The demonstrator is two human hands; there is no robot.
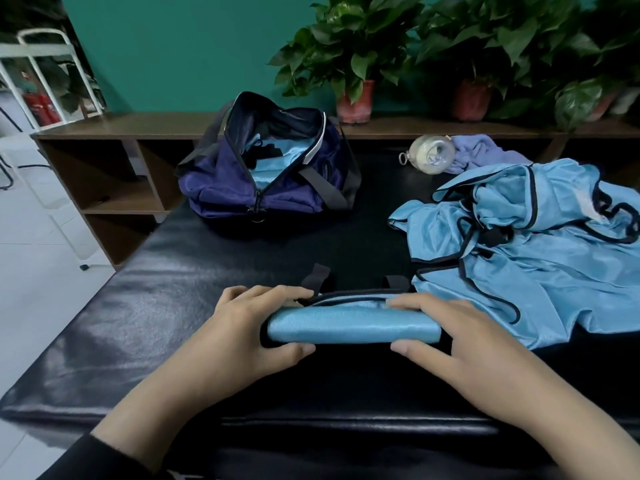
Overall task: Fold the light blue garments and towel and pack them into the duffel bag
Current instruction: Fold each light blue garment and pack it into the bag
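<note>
A folded light blue garment (353, 327) with black trim lies on the black padded bench near me. My left hand (249, 327) grips its left end, fingers over the top and thumb at the front. My right hand (446, 337) grips its right end the same way. The navy duffel bag (221, 188) stands open at the far left of the bench, with light blue fabric (273, 161) inside it. A heap of unfolded light blue garments (540, 258) lies to the right. A lavender towel (481, 154) sits crumpled behind that heap.
A clear plastic bottle (429, 154) lies on its side next to the towel. A wooden shelf (114, 161) runs behind the bench, carrying potted plants (356, 64). The bench's left edge (104, 306) drops to a white tiled floor.
</note>
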